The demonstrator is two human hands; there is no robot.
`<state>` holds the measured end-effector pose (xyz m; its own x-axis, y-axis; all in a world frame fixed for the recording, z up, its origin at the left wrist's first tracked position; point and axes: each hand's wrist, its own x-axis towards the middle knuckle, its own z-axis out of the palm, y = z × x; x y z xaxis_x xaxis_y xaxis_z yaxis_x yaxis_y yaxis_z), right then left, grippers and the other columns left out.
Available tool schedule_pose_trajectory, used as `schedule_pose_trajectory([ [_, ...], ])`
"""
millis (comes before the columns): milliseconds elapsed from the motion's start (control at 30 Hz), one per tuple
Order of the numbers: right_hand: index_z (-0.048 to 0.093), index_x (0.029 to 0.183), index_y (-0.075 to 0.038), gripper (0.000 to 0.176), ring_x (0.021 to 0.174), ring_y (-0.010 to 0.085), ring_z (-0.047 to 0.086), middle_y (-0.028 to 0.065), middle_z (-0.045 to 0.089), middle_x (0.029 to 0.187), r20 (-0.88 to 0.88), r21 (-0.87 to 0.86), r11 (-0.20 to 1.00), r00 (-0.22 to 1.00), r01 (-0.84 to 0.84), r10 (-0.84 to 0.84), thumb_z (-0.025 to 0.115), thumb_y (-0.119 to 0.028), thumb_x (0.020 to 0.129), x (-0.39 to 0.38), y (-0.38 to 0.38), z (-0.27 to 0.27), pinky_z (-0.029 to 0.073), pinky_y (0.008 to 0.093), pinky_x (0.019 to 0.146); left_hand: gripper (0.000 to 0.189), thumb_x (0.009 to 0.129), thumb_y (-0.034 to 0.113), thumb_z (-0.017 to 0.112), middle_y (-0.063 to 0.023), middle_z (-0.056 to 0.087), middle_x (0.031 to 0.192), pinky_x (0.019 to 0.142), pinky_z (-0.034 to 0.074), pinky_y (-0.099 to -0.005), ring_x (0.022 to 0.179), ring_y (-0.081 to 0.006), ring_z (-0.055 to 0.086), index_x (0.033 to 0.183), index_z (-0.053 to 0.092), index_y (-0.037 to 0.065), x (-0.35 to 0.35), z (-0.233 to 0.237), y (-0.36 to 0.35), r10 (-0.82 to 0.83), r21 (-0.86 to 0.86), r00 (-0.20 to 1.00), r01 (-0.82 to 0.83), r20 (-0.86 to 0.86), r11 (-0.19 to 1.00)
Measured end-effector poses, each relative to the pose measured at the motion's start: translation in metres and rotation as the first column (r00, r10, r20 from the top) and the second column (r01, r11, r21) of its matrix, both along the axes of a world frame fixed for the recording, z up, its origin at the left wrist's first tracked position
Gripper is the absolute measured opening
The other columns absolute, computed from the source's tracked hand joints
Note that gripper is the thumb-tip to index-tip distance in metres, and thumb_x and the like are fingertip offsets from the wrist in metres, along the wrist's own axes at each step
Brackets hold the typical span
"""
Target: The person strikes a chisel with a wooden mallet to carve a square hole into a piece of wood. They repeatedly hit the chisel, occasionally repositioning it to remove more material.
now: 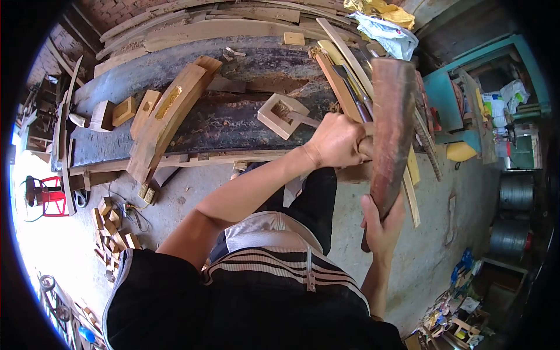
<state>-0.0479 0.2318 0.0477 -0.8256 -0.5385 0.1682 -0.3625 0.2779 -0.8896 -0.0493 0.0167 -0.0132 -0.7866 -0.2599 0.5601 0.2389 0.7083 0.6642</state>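
Observation:
My left hand (337, 140) is closed around a chisel (304, 119), its blade angled into the hollow of a pale wooden block (273, 121). That block lies on the dark workbench slab (233, 125), with shavings inside its square recess. At the right, my right hand (385, 226) grips the lower end of a thick wooden mallet (394, 111). The mallet stands upright in view, its broad part overlapping the end of the chisel handle (366, 147) beside my left fist.
A long mortised beam (169, 116) rests across the bench at left, beside small wooden blocks (124, 111). Several tools (353, 90) and wood strips (344, 44) lie at the bench's right. Offcuts (111, 230) are piled on the floor, near a red stool (53, 197).

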Motion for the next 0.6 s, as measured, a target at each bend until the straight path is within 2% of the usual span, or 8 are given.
schedule_pose_trajectory([
  [67,0.056,0.117,0.006,0.039,0.054,0.0132,0.053,0.004,0.058,0.072,0.034,0.054,0.998,0.999,-0.033,0.031,0.068,-0.014,0.085,0.0,-0.003,-0.002,0.045,0.0277,0.057,0.031,0.065,0.017,0.073,-0.0165,0.064,0.069,0.061,0.054,-0.0441,0.067,-0.0371,0.065,0.094,0.068,0.01,0.003,0.001,0.0,-0.008,0.029,1.0,0.009,-0.029,1.0],
  [200,0.055,0.115,0.008,0.035,0.053,0.0137,0.054,0.0074,0.058,0.071,0.024,-0.352,0.934,0.997,-0.056,0.069,0.063,-0.011,0.087,0.004,-0.006,0.008,0.048,0.031,0.059,0.028,0.066,0.017,0.072,-0.0155,0.064,0.069,0.061,0.054,-0.0432,0.066,-0.0368,0.065,0.093,0.068,0.01,0.001,0.003,0.001,-0.018,0.047,0.997,0.021,-0.07,0.999],
  [233,0.055,0.115,0.008,0.035,0.053,0.0137,0.054,0.0074,0.058,0.071,0.017,-0.356,0.933,0.998,-0.057,0.067,0.063,-0.011,0.087,0.002,-0.008,0.002,0.048,0.031,0.059,0.027,0.066,0.017,0.072,-0.0151,0.064,0.068,0.06,0.053,-0.0429,0.065,-0.0367,0.065,0.092,0.067,0.01,-0.001,0.001,0.002,-0.007,0.072,0.995,0.015,-0.102,0.997],
  [300,0.055,0.109,0.008,0.028,0.054,0.0135,0.055,0.0077,0.057,0.071,-0.043,0.037,0.998,0.998,-0.042,0.044,0.062,-0.009,0.087,-0.003,-0.011,-0.017,0.047,0.0304,0.056,0.026,0.067,0.017,0.073,-0.0146,0.063,0.067,0.059,0.053,-0.0427,0.064,-0.0365,0.065,0.091,0.067,0.01,-0.001,-0.002,0.004,0.003,0.098,0.991,0.01,-0.135,0.995],
  [333,0.055,0.108,0.007,0.029,0.055,0.0131,0.056,0.0088,0.059,0.073,0.117,0.058,0.998,0.993,-0.012,0.005,0.065,-0.01,0.087,0.0,-0.01,-0.01,0.046,0.0285,0.054,0.025,0.067,0.016,0.073,-0.0141,0.062,0.066,0.058,0.052,-0.0425,0.064,-0.0365,0.064,0.09,0.066,0.01,0.001,-0.001,0.002,0.012,0.034,0.995,-0.008,-0.099,0.999],
  [467,0.056,0.114,0.005,0.036,0.055,0.0127,0.056,0.0094,0.062,0.077,0.159,-0.17,0.984,0.987,0.046,-0.019,0.071,-0.014,0.087,0.008,0.005,-0.016,0.044,0.0275,0.053,0.024,0.066,0.014,0.072,-0.0155,0.061,0.064,0.058,0.052,-0.0432,0.063,-0.0373,0.063,0.089,0.067,0.01,0.007,0.005,0.001,-0.013,0.044,0.997,0.016,-0.069,0.999],
  [533,0.057,0.113,0.005,0.036,0.053,0.013,0.056,0.0089,0.062,0.078,0.02,-0.292,0.955,0.998,-0.056,0.065,0.072,-0.017,0.088,0.006,0.005,-0.021,0.044,0.0276,0.053,0.023,0.066,0.014,0.072,-0.0164,0.061,0.064,0.059,0.052,-0.0437,0.063,-0.0377,0.063,0.088,0.067,0.01,0.007,0.006,0.005,-0.01,0.057,0.997,0.014,-0.071,0.998],
  [600,0.057,0.11,0.005,0.033,0.053,0.013,0.056,0.0081,0.062,0.077,-0.009,-0.127,0.991,0.999,-0.041,0.04,0.071,-0.015,0.088,0.003,-0.006,-0.021,0.044,0.0274,0.052,0.028,0.064,0.026,0.073,-0.0173,0.065,0.071,0.065,0.054,-0.047,0.073,-0.0392,0.067,0.088,0.069,0.011,0.001,-0.006,0.004,0.026,-0.014,1.0,-0.026,-0.002,1.0],
])
